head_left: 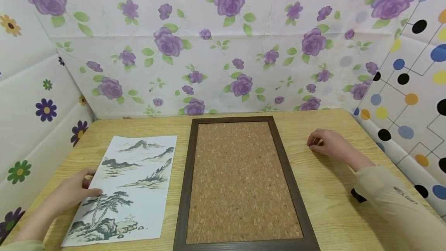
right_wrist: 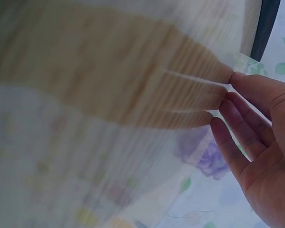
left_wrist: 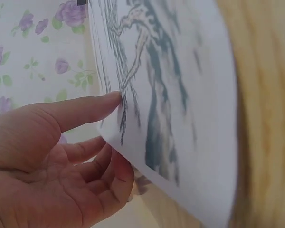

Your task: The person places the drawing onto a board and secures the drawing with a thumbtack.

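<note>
On the left of the table, a sheet of paper with an ink landscape (head_left: 139, 173) shows mountains, pines and rocks. My left hand (head_left: 74, 189) pinches its left edge, thumb on the printed face and fingers behind. In the left wrist view the left hand (left_wrist: 52, 161) holds that edge of the sheet (left_wrist: 180, 95) raised at a slant. At the right, fingertips of my right hand (head_left: 327, 145) come together low over the table around a tiny purple thing (head_left: 309, 145); its kind is too small to make out. The right wrist view shows the right hand's (right_wrist: 256, 123) fingertips at the wood surface.
A cork board (head_left: 240, 181) in a dark brown frame (head_left: 186, 189) lies between the hands. Beneath the right sleeve (head_left: 393, 193) a small black object (head_left: 358, 195) shows partly. Floral sheeting (head_left: 216, 49) rises behind the wooden table (head_left: 296, 127), with patterned sheets at both sides.
</note>
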`<move>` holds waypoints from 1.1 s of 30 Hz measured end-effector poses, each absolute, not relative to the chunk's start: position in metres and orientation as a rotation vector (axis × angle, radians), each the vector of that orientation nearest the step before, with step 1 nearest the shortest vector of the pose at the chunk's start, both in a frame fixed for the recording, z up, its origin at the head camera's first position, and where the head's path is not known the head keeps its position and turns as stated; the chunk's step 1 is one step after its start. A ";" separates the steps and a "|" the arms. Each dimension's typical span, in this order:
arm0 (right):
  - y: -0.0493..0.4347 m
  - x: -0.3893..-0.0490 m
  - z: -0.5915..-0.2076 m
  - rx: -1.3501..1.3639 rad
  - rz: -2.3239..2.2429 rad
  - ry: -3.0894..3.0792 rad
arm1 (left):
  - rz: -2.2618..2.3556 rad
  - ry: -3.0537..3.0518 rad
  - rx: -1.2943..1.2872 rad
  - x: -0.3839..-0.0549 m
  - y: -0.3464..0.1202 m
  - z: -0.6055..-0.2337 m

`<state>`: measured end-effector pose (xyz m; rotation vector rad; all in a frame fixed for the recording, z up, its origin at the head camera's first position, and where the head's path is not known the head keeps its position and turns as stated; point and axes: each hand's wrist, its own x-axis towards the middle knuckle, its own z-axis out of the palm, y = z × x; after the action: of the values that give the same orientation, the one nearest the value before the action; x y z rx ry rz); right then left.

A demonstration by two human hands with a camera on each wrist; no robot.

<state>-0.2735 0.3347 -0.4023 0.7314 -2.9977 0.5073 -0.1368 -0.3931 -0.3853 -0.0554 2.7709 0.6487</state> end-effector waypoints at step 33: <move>0.334 -0.277 -0.404 0.677 0.482 -3.031 | 0.947 2.513 -0.137 -0.135 -0.407 -0.379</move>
<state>-0.2770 0.3343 -0.4040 0.6770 -3.0305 0.4817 -0.1345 -0.4067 -0.3786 -0.1373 2.5132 0.9468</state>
